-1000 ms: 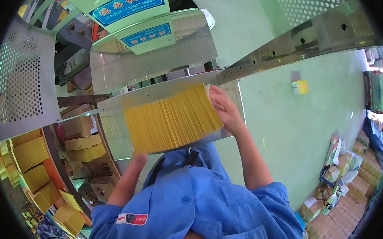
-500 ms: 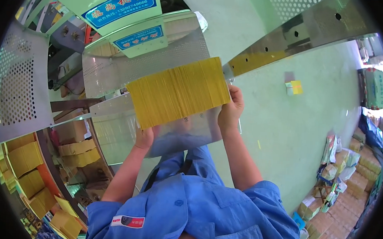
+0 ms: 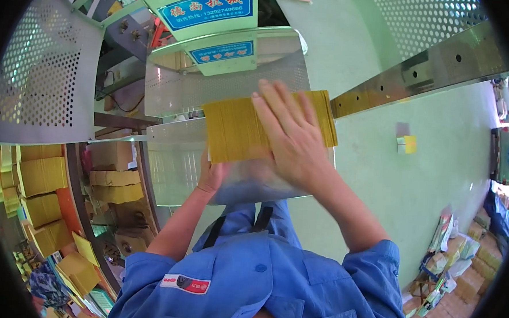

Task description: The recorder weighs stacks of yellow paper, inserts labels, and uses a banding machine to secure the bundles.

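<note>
A long stack of thin yellow paper sheets [image 3: 233,132], set on edge, lies across the shiny metal tray [image 3: 175,181] in front of me. At the stack's near left corner, my left hand [image 3: 213,174] grips its end, with most of the fingers hidden behind the sheets. My right hand [image 3: 293,135] is stretched out flat over the right half of the stack, fingers extended and slightly blurred. Its palm covers part of the upper edges; whether it presses on them or hovers just above, I cannot tell.
Beyond the tray stands a pale green machine with a blue label plate [image 3: 207,10]. A metal beam [image 3: 420,70] runs off to the right, and a perforated panel [image 3: 45,84] stands left. Shelves hold yellow stacks [image 3: 43,177] at lower left. Wrapped bundles [image 3: 455,284] lie at right.
My right hand has let go of the stack's right end and swung left, flat over the sheets. My left hand stays at the left end. The whole view has shifted and turned slightly.
</note>
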Demonstrator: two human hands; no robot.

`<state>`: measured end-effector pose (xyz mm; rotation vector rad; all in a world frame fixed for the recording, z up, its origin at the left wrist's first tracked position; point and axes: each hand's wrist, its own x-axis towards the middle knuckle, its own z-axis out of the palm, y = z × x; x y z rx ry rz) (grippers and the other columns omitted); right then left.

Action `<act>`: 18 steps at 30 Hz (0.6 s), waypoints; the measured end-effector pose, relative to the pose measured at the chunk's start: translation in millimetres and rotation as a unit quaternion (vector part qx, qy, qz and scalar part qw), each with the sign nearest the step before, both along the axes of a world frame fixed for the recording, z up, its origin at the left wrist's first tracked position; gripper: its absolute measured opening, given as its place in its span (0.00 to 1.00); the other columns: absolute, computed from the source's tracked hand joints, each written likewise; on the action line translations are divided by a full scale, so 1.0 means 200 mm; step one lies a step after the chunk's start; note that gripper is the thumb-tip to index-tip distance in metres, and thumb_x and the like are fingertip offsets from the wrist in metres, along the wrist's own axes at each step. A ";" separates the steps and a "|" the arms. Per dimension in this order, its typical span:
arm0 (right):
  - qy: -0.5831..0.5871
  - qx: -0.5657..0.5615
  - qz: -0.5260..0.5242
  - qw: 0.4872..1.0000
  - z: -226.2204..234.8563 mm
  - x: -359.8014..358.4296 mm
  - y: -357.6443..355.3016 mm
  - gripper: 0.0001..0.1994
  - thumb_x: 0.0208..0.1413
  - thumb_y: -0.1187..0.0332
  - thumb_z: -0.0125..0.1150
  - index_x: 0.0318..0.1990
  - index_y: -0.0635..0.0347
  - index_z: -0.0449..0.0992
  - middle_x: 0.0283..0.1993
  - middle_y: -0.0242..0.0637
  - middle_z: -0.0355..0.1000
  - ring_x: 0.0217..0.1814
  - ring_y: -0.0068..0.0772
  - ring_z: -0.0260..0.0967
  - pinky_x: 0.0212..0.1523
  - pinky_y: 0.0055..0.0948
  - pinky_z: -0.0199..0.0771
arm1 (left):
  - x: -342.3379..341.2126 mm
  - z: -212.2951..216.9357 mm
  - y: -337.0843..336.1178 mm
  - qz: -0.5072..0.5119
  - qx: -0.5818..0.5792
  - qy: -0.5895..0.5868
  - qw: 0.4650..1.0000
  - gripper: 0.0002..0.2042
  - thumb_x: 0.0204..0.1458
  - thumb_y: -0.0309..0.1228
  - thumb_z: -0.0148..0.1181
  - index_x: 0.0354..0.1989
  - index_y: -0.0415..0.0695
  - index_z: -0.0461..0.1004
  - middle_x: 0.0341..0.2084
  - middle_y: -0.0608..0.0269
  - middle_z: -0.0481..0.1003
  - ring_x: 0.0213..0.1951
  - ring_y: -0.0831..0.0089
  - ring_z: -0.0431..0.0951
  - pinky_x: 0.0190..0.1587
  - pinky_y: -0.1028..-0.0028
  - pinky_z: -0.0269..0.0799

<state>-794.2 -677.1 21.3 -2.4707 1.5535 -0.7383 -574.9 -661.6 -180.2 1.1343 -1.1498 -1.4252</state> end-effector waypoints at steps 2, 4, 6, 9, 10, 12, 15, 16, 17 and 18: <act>0.057 0.090 -0.010 0.994 -0.26 -0.02 -0.05 0.38 0.51 0.48 0.58 0.64 0.64 0.58 0.70 0.45 0.52 0.74 0.50 0.43 0.71 0.51 0.39 | -0.08 0.05 0.01 0.018 0.007 0.037 0.999 0.20 0.63 0.42 0.47 0.54 0.39 0.67 0.37 0.68 0.72 0.35 0.82 0.69 0.35 0.80 0.66; 0.065 0.094 0.002 0.994 -0.13 0.02 -0.07 0.39 0.52 0.48 0.57 0.65 0.64 0.56 0.70 0.44 0.52 0.75 0.47 0.42 0.71 0.52 0.39 | -0.04 0.00 -0.01 0.067 0.015 0.067 0.995 0.20 0.63 0.42 0.47 0.54 0.40 0.67 0.36 0.69 0.73 0.35 0.83 0.69 0.34 0.80 0.66; 0.009 -0.014 0.012 1.000 0.09 0.06 -0.05 0.37 0.53 0.49 0.57 0.65 0.64 0.58 0.70 0.44 0.53 0.74 0.47 0.43 0.71 0.52 0.40 | 0.10 -0.05 0.05 -0.038 0.038 -0.044 0.998 0.20 0.63 0.42 0.46 0.55 0.39 0.66 0.40 0.67 0.73 0.40 0.80 0.71 0.39 0.78 0.68; 0.040 0.060 0.018 0.997 -0.29 0.07 -0.09 0.36 0.52 0.52 0.59 0.64 0.64 0.59 0.70 0.44 0.53 0.74 0.47 0.44 0.71 0.51 0.40 | -0.01 0.09 -0.02 -0.075 -0.023 -0.076 0.994 0.20 0.64 0.41 0.47 0.56 0.39 0.65 0.46 0.66 0.71 0.46 0.79 0.70 0.44 0.77 0.68; 0.046 0.056 0.013 0.997 -0.29 0.04 -0.11 0.36 0.52 0.52 0.59 0.64 0.64 0.59 0.70 0.44 0.53 0.74 0.47 0.44 0.71 0.51 0.40 | -0.05 0.12 -0.04 -0.079 -0.028 -0.070 0.994 0.20 0.64 0.41 0.47 0.56 0.39 0.65 0.46 0.66 0.71 0.46 0.79 0.70 0.44 0.77 0.68; -0.028 0.051 0.011 0.998 -0.27 0.04 -0.05 0.32 0.51 0.58 0.61 0.62 0.65 0.61 0.67 0.44 0.57 0.71 0.49 0.49 0.69 0.51 0.44 | -0.09 0.16 0.00 0.018 0.037 0.089 0.995 0.18 0.63 0.40 0.47 0.55 0.39 0.65 0.45 0.65 0.71 0.45 0.79 0.70 0.43 0.78 0.69; -0.175 -0.034 -0.029 0.983 -0.19 -0.18 0.19 0.25 0.50 0.71 0.59 0.57 0.65 0.65 0.59 0.45 0.66 0.64 0.46 0.61 0.64 0.46 0.56 | 0.03 0.06 0.03 -0.009 0.021 0.015 1.000 0.18 0.63 0.39 0.48 0.55 0.40 0.65 0.43 0.66 0.71 0.44 0.80 0.70 0.42 0.79 0.69; -0.250 -0.071 -0.085 0.962 -0.27 -0.28 0.29 0.23 0.49 0.73 0.59 0.55 0.65 0.67 0.56 0.46 0.69 0.60 0.43 0.65 0.61 0.44 0.61 | 0.04 -0.01 0.03 -0.004 0.018 0.016 1.000 0.18 0.63 0.39 0.48 0.55 0.40 0.65 0.43 0.66 0.71 0.44 0.80 0.70 0.42 0.79 0.69; -0.290 -0.021 -0.187 0.938 -0.36 -0.36 0.38 0.23 0.50 0.74 0.58 0.55 0.65 0.67 0.55 0.46 0.69 0.59 0.41 0.66 0.60 0.41 0.63 | 0.06 -0.09 0.03 -0.023 -0.107 -0.208 0.972 0.18 0.63 0.39 0.48 0.55 0.40 0.65 0.42 0.66 0.72 0.42 0.79 0.71 0.40 0.79 0.69; -0.322 0.030 -0.289 0.901 -0.45 -0.44 0.43 0.22 0.50 0.75 0.57 0.55 0.65 0.67 0.54 0.46 0.70 0.58 0.38 0.67 0.59 0.37 0.64 | 0.06 -0.13 0.03 -0.043 -0.222 -0.417 0.880 0.18 0.63 0.39 0.48 0.55 0.40 0.64 0.41 0.67 0.72 0.41 0.79 0.72 0.38 0.79 0.69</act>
